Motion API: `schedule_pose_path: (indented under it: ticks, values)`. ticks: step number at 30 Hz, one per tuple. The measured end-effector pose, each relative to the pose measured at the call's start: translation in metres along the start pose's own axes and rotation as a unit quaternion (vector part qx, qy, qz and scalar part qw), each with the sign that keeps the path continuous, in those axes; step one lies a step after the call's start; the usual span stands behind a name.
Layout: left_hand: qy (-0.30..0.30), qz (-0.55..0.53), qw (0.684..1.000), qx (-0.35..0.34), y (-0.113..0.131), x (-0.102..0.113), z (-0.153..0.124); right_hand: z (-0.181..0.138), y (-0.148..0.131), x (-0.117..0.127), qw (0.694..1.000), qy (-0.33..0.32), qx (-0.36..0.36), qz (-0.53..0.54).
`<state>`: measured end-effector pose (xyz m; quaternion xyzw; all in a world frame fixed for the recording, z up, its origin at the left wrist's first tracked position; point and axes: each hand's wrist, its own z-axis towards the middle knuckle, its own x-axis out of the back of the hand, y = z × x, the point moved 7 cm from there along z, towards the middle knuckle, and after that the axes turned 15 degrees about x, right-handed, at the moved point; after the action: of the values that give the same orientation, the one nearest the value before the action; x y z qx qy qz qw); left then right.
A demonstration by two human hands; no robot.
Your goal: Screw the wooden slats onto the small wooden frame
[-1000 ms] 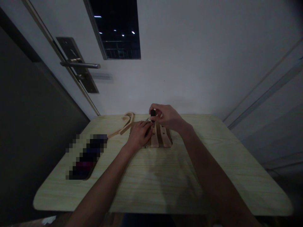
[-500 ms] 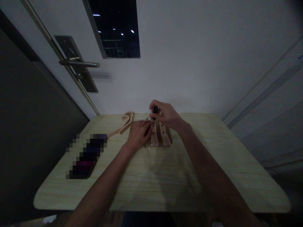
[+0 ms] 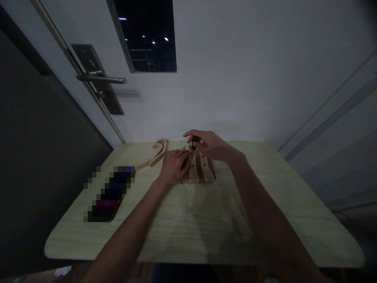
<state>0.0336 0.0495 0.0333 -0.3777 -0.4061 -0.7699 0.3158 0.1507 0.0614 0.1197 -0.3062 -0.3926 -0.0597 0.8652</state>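
My right hand (image 3: 207, 144) grips the black handle of a screwdriver (image 3: 194, 142), which stands roughly upright with its tip down at a pale wooden strip (image 3: 193, 173). Its index finger reaches out past the handle. My left hand (image 3: 174, 167) lies flat over the left side of a brown board (image 3: 200, 177), fingers stretched toward the screwdriver's tip. Beside the first strip, a second wooden strip (image 3: 207, 172) with dark holes lies on the same board. Whether a screw sits under the tip is too small to tell.
A curved wooden hook-shaped piece (image 3: 161, 148) rests left of the board, with a thin wooden piece (image 3: 141, 166) by it. A pixelated dark phone-like object (image 3: 113, 194) lies at the table's left. Behind the table (image 3: 265, 232) is a white door with a metal handle (image 3: 101, 79).
My right hand has dipped a little with the screwdriver, and its index finger has straightened away from the handle. My left hand keeps its place on the board. The view has shifted slightly.
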Motion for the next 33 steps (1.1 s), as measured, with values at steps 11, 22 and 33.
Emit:
schedule_pose_path:
  ticks: [11,22,33]
  values:
    - [0.007,-0.001,1.000,0.005,0.001,0.002,0.000,0.004,0.009,0.007,0.989,0.103,-0.029,-0.102]
    - [-0.003,0.003,1.000,0.005,-0.002,-0.002,0.000,0.005,-0.005,0.013,0.993,0.114,-0.007,0.027]
    - [0.000,0.008,1.000,0.003,-0.001,-0.001,0.000,0.004,-0.005,0.016,0.992,0.125,-0.002,-0.007]
